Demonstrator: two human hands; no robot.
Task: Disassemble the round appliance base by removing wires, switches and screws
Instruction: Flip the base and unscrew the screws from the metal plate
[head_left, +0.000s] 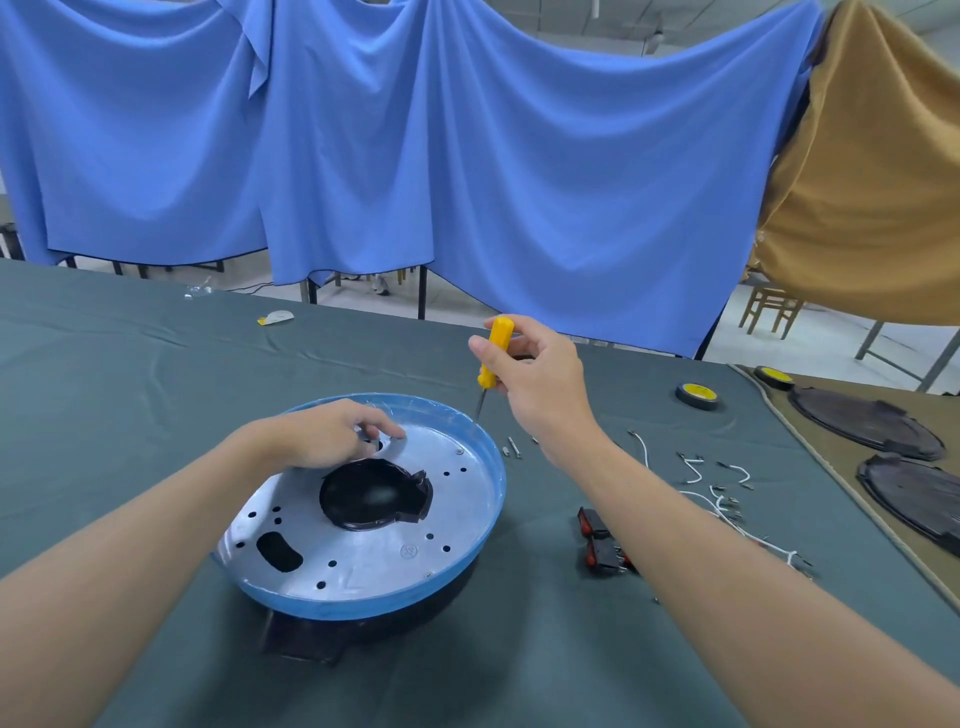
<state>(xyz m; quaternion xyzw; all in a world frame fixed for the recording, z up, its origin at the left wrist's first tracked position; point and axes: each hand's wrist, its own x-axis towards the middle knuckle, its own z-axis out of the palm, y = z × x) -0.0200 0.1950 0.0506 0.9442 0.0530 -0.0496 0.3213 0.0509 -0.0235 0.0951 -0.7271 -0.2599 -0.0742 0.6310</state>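
Lower centre of frame, flat on the tabletop (156, 389): round appliance base (374, 561); steadying its far side with the left hand (327, 439), fingertips pinching a small metal piece (365, 432); gripping the yellow screwdriver (496, 353) in the right hand (540, 387) above the far rim, wrist cocked, tip down; best to seat the tip squarely in the remaining screw (460, 451), press straight, keep the base pinned.

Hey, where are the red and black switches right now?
In the head view, the two switches lie on the green table cloth, right of the round base, beside the right forearm and near the loose white wires.
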